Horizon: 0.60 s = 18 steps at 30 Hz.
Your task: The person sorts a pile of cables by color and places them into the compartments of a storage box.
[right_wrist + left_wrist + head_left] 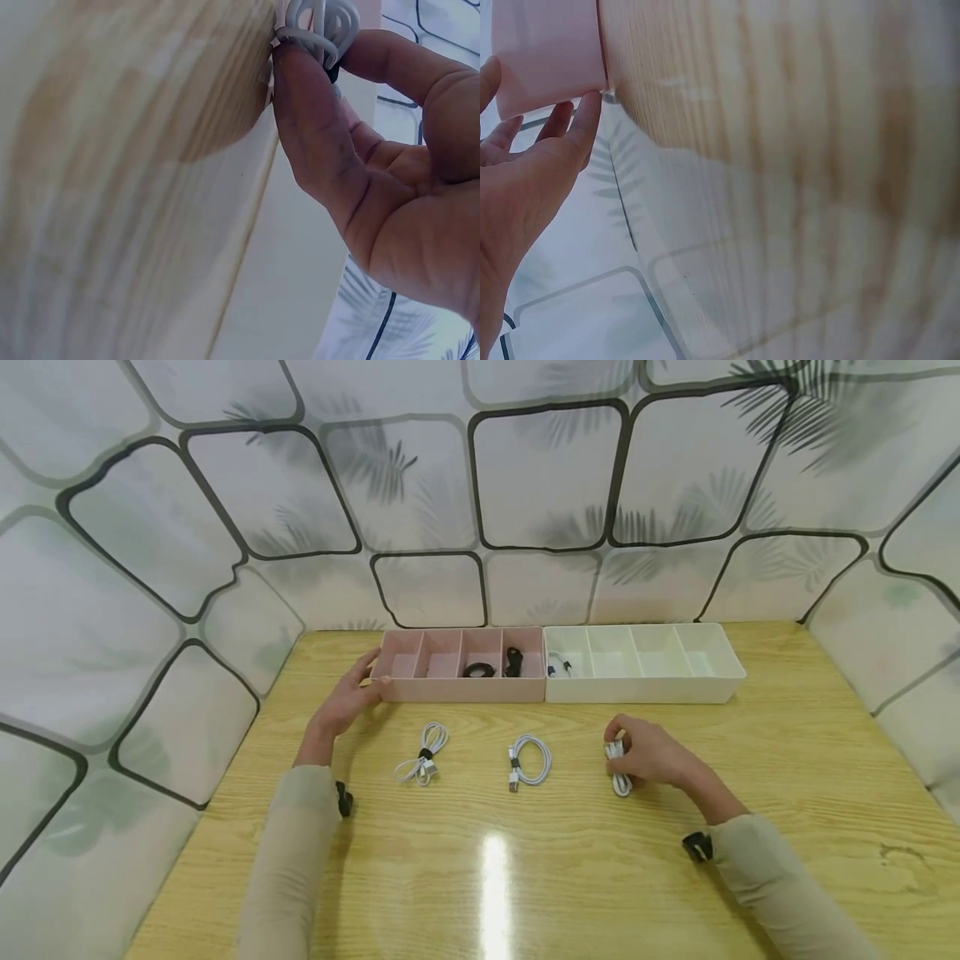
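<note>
My right hand (651,752) pinches a coiled white cable (621,781) between thumb and fingers, close over the table at right. The right wrist view shows the fingertips on the loops of this white cable (319,34), near a dark tie. My left hand (348,695) rests against the left end of a pink divided box (465,691), its fingers fairly straight along that end and its thumb near the front corner. Two more white cables, one bundled (425,755) and one in a round coil (532,760), lie on the table between the hands, each with a dark tie.
Within the pink box are a black coiled cable (478,670) and another black item (513,662). A white divided box (637,691) adjoins it, with a short white cable (558,665) in its left compartment. Both boxes stand at the back of the wooden table (420,877), before a patterned curtain (551,477).
</note>
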Each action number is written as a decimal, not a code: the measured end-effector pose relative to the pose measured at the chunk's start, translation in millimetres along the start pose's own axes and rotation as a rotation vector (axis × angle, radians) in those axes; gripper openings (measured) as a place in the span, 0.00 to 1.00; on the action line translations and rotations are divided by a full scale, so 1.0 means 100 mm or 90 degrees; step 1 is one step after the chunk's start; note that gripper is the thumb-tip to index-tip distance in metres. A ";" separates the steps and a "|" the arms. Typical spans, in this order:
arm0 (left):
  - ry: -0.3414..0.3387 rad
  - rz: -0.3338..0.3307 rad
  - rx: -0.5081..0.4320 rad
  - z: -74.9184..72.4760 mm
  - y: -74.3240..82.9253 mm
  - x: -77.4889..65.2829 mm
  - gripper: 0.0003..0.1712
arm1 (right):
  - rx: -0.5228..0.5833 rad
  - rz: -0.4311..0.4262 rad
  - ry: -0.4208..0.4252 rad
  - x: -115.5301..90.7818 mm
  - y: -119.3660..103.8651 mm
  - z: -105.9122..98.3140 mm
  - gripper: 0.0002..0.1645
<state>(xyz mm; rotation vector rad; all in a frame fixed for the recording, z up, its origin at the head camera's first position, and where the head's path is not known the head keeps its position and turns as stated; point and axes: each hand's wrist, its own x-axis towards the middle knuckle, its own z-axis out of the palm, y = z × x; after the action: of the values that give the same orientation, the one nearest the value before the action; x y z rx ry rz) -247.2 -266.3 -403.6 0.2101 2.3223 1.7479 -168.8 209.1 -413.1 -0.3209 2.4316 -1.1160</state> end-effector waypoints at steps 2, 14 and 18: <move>-0.004 -0.002 -0.002 0.01 0.06 -0.03 0.41 | 0.010 -0.003 0.006 0.01 0.02 -0.01 0.20; -0.004 -0.003 0.006 0.03 0.12 -0.07 0.40 | 0.035 -0.002 0.024 0.02 0.00 -0.05 0.22; -0.003 -0.004 0.013 0.03 0.10 -0.05 0.41 | 0.053 -0.008 0.037 0.03 0.00 -0.08 0.24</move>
<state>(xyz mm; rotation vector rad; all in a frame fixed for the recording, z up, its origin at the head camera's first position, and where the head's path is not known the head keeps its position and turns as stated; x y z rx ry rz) -242.2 -262.3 -394.3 0.2105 2.3355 1.7190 -175.4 213.1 -410.0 -0.2812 2.4278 -1.2435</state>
